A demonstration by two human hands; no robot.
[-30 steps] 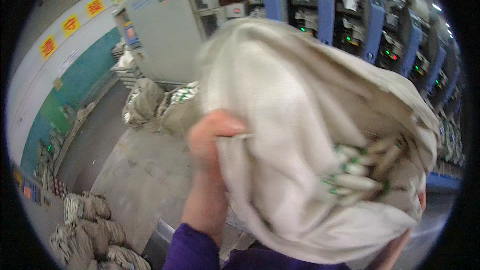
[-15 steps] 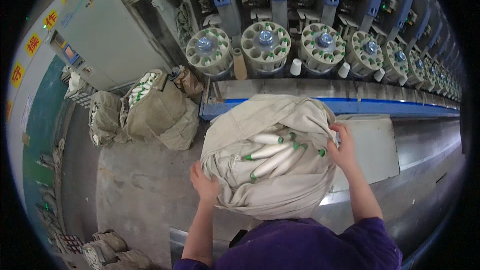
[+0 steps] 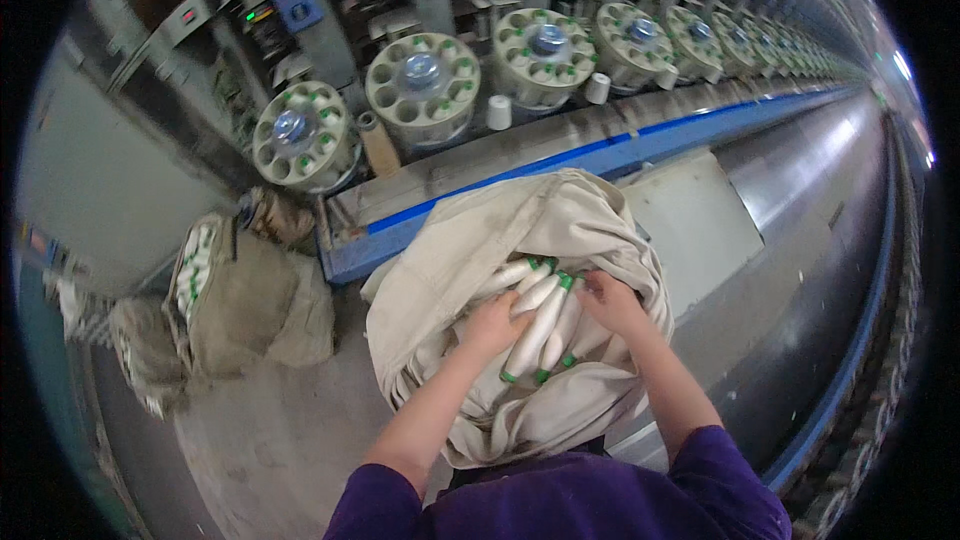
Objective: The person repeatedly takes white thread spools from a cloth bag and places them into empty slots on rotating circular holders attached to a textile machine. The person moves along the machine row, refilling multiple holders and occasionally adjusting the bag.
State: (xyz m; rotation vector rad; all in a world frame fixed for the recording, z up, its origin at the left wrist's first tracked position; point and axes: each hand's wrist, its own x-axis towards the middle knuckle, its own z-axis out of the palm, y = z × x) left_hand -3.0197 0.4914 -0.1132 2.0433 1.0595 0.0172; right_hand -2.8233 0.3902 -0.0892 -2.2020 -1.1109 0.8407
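A large beige cloth sack [image 3: 470, 230] stands before me, its mouth spread wide and its rim folded. Several spindle-shaped bobbins of white yarn [image 3: 545, 328] with green ends lie inside it, side by side. My left hand [image 3: 492, 325] reaches in from the left, its fingers closed round a bobbin and partly hidden behind it. On the other side, my right hand [image 3: 612, 302] has its fingers bent in at the green upper end of another bobbin. The bottom of the sack is hidden under cloth and bobbins.
Beyond the sack runs a blue-edged machine rail [image 3: 480, 185] with a row of round bobbin magazines [image 3: 422, 90] above it. White cones [image 3: 499, 112] stand along the rail. Filled sacks [image 3: 240, 300] sit on the floor at left. A pale panel [image 3: 695, 215] lies right of the sack.
Both hands have left the sack's rim and moved inward onto the bobbins. The view has turned toward the right, so the machine row now slants.
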